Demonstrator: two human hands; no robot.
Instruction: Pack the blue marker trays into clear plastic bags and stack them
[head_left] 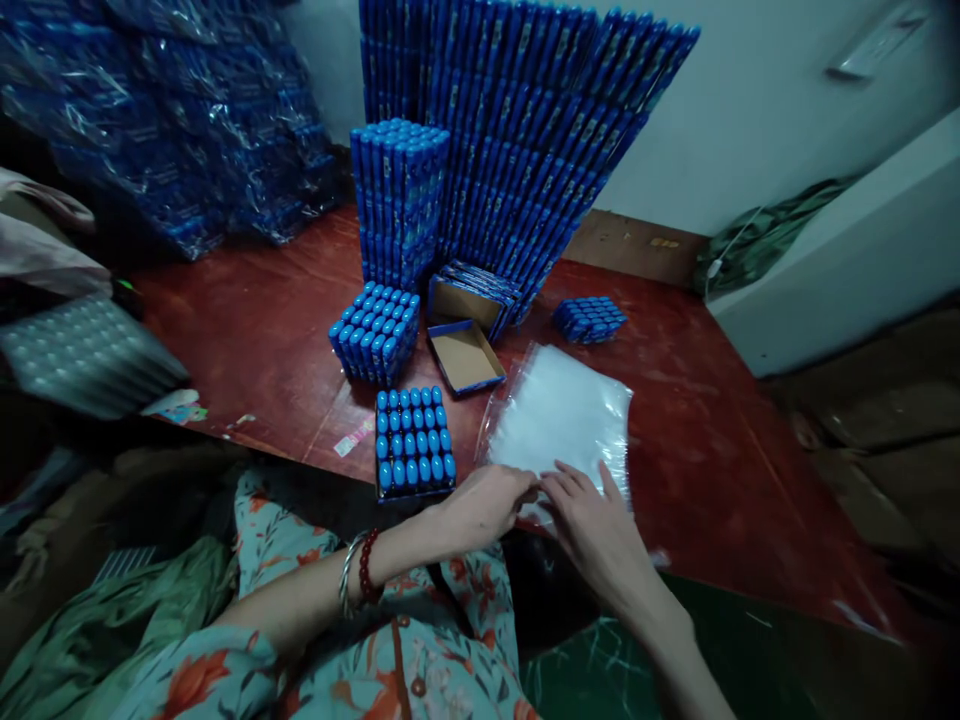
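Observation:
A stack of clear plastic bags (562, 410) lies flat on the red table. At its near edge, my left hand (491, 503) has its fingers pinched together on the plastic. My right hand (589, 515) rests on the same edge with its fingers spread, its fingertips close to those of my left hand. Just left of the bags stands a box packed with blue-capped bottles (415, 440) in rows. An open shallow box (466, 358), brown inside, sits behind it and holds nothing.
A block of blue-capped items (377, 333) stands behind the packed box, with a taller stack (401, 200) and a high blue wall of them (525, 130) farther back. A small block (589, 319) sits right. Plastic-wrapped blue packs (172, 120) are piled at back left.

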